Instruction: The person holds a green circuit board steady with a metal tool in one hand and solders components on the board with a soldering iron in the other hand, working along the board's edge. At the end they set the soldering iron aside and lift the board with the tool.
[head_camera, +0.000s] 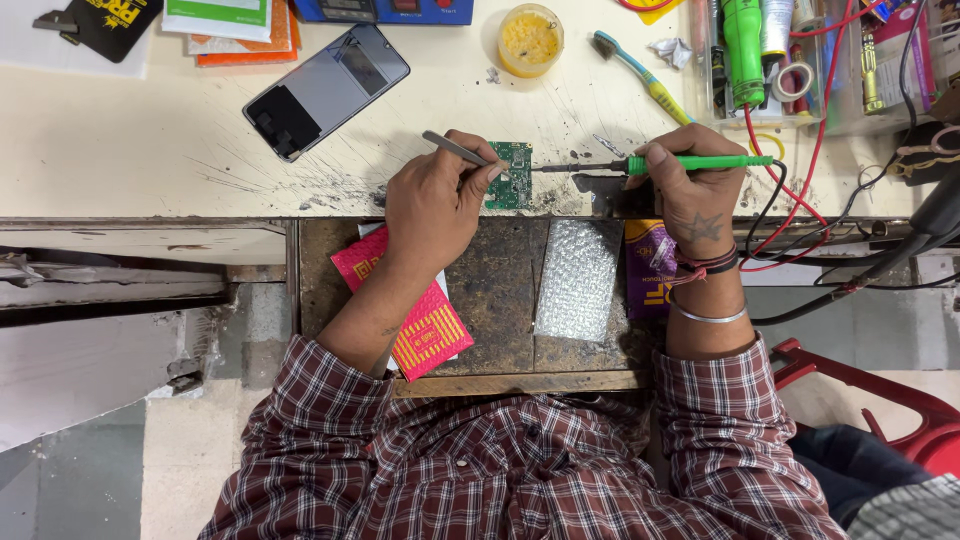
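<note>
A small green circuit board (514, 175) lies flat on the scratched pale bench top, just beside the left hand's fingertips (496, 172), which touch its left edge. Grey metal tweezers (455, 150) slant from above those fingers down to the board's upper left corner, pinched between thumb and forefinger. A soldering iron (680, 162) with a bright green handle lies nearly level in the right hand's fingers (655, 157); its thin dark tip reaches leftward, beyond them, to the board's right edge.

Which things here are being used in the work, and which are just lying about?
In use: left hand with tweezers; green circuit board; right hand with green-handled soldering iron.

Lying about: phone; toothbrush; yellow tub; bubble wrap; pink packet.
</note>
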